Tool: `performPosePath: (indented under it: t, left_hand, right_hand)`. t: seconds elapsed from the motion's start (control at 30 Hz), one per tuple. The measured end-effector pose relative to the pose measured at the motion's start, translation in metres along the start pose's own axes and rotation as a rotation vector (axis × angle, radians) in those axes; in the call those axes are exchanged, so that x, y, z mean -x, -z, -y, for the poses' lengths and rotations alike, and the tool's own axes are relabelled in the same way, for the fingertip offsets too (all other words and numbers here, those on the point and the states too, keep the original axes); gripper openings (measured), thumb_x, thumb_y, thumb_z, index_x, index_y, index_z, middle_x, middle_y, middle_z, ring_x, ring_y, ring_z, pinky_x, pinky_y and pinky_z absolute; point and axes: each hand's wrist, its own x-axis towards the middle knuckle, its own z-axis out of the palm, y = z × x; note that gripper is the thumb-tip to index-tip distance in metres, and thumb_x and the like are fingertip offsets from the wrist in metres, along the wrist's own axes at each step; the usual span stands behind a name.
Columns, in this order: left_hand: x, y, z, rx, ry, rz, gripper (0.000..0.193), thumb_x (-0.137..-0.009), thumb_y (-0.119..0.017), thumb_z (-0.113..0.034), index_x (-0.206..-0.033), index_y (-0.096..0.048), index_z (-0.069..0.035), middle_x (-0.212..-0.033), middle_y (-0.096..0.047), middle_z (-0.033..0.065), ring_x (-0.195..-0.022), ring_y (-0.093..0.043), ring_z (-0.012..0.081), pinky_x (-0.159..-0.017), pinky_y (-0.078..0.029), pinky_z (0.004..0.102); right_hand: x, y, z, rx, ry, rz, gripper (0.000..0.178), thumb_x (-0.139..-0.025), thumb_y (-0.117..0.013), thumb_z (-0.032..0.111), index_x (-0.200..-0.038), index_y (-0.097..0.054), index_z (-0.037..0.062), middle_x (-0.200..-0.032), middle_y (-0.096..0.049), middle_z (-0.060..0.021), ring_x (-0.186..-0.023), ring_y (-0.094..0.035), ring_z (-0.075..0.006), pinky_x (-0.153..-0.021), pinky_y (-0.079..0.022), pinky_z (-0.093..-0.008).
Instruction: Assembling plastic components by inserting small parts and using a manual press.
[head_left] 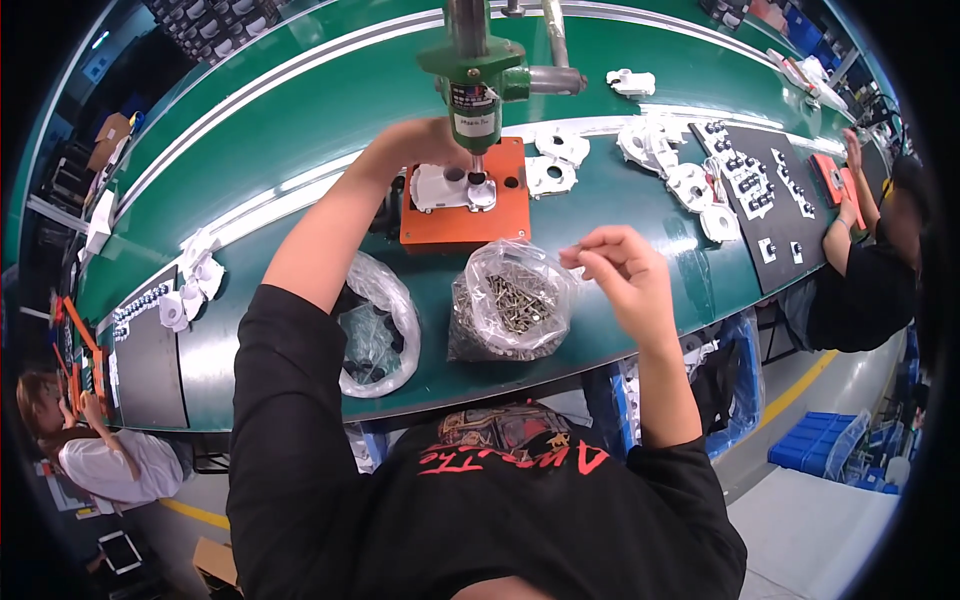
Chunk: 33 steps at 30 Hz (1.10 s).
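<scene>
L hand (430, 140) is stretched fwd to the rear of the orange fixture block (465, 234); its fingers are partly hidden behind the green press head (474, 122), so how far it is closed, & on what, can't be told. R hand (630, 272) is raised just beside the R rim of the clear screw bag (545, 268), w/ fingers half curled & thumb brought close to index; whether a small item is pinched there can't be made out. A white housing (435, 188) is seated flat on top of the block, its rounded R end placed under the press spindle (478, 162); contact btwn the two can't be confirmed. Metal screws (522, 306) are heaped inside the bag, which is set on the green workbench (700, 272) in front of the block. To its L, a second clear bag (406, 322) is kept open, rim rolled. Two loose housings (550, 177) are laid just R of the block; farther R, more are piled next to a black mat (778, 262) on which housings w/ black parts are lined up. Co-workers are seen seated at far L (120, 465) & far R (862, 310).
</scene>
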Motion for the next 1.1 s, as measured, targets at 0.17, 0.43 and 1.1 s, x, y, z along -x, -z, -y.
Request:
performPosePath:
  t: [0.17,0.43,1.1]
  left_hand:
    - [0.007,-0.007,-0.016,0.026,-0.083,0.006,0.023,-0.067,-0.073,-0.019,-0.086,-0.064,-0.008,-0.080,-0.065,0.0053,-0.073,-0.060,0.0155,-0.067,-0.046,0.0318]
    - [0.065,-0.035,-0.033,0.168,0.069,-0.517,0.026,-0.078,-0.062,-0.021,-0.097,-0.058,-0.003,-0.083,-0.065,0.0119,-0.069,-0.062,0.0220,-0.067,-0.048,0.0362]
    - [0.114,-0.104,-0.030,-0.605,-0.215,-0.675,0.059,-0.059,-0.079,-0.029,-0.105,-0.053,-0.002,-0.113,-0.051,0.0163,-0.108,-0.051,0.0317,-0.091,-0.045,0.0385]
  right_hand:
    - [-0.024,-0.003,-0.006,-0.083,0.075,-0.088,0.009,-0.085,-0.059,0.003,-0.093,-0.057,-0.0017,-0.090,-0.066,-0.0093,-0.082,-0.061,-0.0107,-0.067,-0.046,-0.0210]
    - [-0.071,-0.026,-0.045,-0.027,-0.033,-0.064,0.012,-0.082,-0.064,0.009,-0.090,-0.061,-0.0002,-0.081,-0.063,-0.0027,-0.074,-0.057,-0.0070,-0.065,-0.044,-0.0214]
    - [-0.133,-0.072,-0.091,0.386,0.215,-0.024,0.018,-0.073,-0.070,0.007,-0.084,-0.062,-0.0042,-0.085,-0.058,-0.0097,-0.082,-0.055,-0.0190,-0.076,-0.045,-0.0292]
